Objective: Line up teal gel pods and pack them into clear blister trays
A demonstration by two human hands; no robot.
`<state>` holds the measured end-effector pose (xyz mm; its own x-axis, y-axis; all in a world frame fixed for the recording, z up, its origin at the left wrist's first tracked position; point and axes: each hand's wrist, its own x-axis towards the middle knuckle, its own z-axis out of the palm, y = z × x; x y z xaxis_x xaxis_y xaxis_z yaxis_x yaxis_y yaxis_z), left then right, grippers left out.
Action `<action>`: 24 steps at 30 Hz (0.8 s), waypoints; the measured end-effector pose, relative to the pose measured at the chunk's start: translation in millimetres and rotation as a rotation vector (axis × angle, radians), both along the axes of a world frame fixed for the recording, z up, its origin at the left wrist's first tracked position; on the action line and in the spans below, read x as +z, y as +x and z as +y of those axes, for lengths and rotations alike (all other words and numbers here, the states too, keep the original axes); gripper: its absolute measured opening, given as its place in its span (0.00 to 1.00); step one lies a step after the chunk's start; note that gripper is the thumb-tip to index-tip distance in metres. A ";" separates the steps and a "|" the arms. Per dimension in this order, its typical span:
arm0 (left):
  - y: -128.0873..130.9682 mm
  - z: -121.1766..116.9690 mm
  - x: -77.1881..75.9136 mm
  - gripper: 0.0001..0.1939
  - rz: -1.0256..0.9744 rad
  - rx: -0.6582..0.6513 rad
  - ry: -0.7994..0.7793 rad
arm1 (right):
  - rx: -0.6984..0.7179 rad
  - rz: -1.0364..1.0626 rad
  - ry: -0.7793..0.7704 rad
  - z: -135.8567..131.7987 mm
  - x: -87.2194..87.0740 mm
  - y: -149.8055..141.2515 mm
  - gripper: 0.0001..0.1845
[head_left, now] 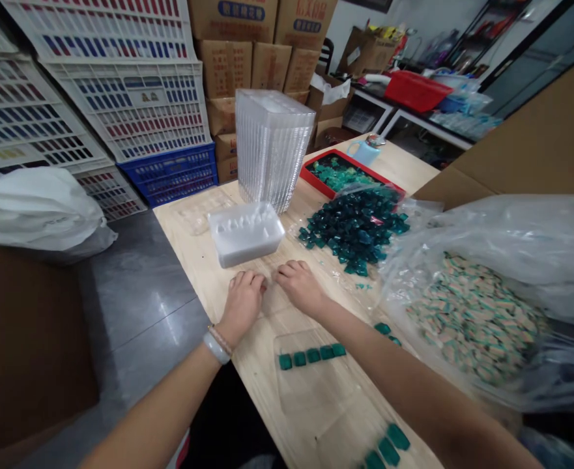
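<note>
My left hand (243, 299) and my right hand (299, 283) rest side by side on the wooden table (203, 251), fingers curled under and touching at the knuckles; what they press or hold, if anything, is hidden. Just beyond them sits a white plastic tray (245, 232). A tall stack of clear plastic trays (270, 146) stands behind it. A heap of dark green wrapped pieces (355, 228) lies on clear plastic to the right. Near my forearms lies a clear tray (316, 384) holding a row of green pieces (312, 355).
A red tray (316, 179) of lighter green pieces and a blue cup (365, 150) sit at the table's far end. A big clear bag (487, 306) of tan-and-green packets fills the right. Crates (120, 85) and cardboard boxes (262, 58) line the back; grey floor lies to the left.
</note>
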<state>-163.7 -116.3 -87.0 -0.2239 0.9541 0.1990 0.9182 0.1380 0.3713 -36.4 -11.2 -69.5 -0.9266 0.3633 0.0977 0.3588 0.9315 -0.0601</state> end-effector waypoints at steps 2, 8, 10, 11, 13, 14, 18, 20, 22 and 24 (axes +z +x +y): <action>4.5 -1.8 10.7 0.12 -0.011 0.003 0.072 | -0.090 0.104 0.022 -2.9 -3.1 18.1 0.16; 64.0 58.2 36.1 0.14 -0.021 -0.379 0.043 | -0.729 0.056 0.091 16.7 -2.9 117.5 0.15; 93.4 87.8 27.9 0.18 0.036 -0.324 -0.077 | -0.772 0.007 0.091 22.1 -3.9 138.0 0.14; 107.0 98.7 21.4 0.20 0.057 -0.292 -0.129 | -0.767 0.001 0.089 23.7 -5.3 143.0 0.14; 129.9 109.7 7.3 0.23 0.080 -0.278 -0.177 | -0.763 -0.010 0.087 25.7 -9.5 145.7 0.14; 138.7 110.1 1.3 0.24 0.080 -0.302 -0.170 | -0.756 -0.003 0.075 26.6 -11.9 145.0 0.14; 158.2 100.3 -7.0 0.24 -0.012 -0.478 -0.088 | -0.664 0.118 -0.057 33.0 -18.2 145.8 0.15; 159.6 101.1 -4.1 0.22 -0.127 -0.576 -0.061 | -0.646 0.200 -0.110 37.1 -18.5 150.8 0.16; 156.5 108.1 -1.1 0.20 -0.266 -0.606 -0.013 | -0.686 0.276 -0.122 40.7 -17.7 156.9 0.17; 150.9 118.0 -0.2 0.18 -0.379 -0.537 0.043 | -0.746 0.339 -0.137 43.0 -16.6 161.8 0.16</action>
<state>-12.7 1.7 -87.3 0.2193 0.9456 0.2404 0.6598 -0.3253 0.6774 125.4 31.8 -86.1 -0.3656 0.8997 0.2385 0.8215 0.4324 -0.3717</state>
